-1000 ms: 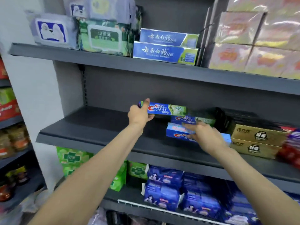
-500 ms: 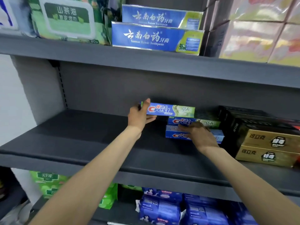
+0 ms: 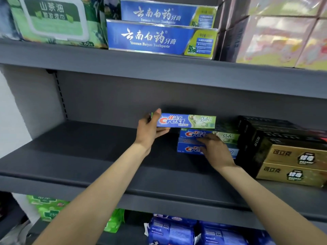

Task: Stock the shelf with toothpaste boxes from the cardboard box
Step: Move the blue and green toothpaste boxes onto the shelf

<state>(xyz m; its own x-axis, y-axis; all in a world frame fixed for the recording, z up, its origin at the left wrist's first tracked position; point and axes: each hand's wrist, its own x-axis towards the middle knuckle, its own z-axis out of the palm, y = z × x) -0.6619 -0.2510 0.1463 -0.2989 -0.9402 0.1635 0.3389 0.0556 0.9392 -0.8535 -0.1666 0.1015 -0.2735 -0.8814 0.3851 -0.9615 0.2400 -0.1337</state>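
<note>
Shelf (image 3: 88,156): my wide grey middle board, bare on its left; a box shoved carelessly could slide toward the front lip.
Gold cartons (image 3: 292,165): stacked just right of my pile; if I push sideways the pile jams against them.
Crest stack (image 3: 187,141): two boxes, one on the other; the upper could skew if I let go early.
Held Crest box (image 3: 185,120): level, above the stack's left end, not yet resting; landing off-centre, it may tip off leftward.
Right hand (image 3: 215,150): fingers spread flat on the stack's front, steadying, clasping nothing.
Left hand (image 3: 150,129): thumb over, fingers under the held box's left end; an end grip lets the far end droop.
</note>
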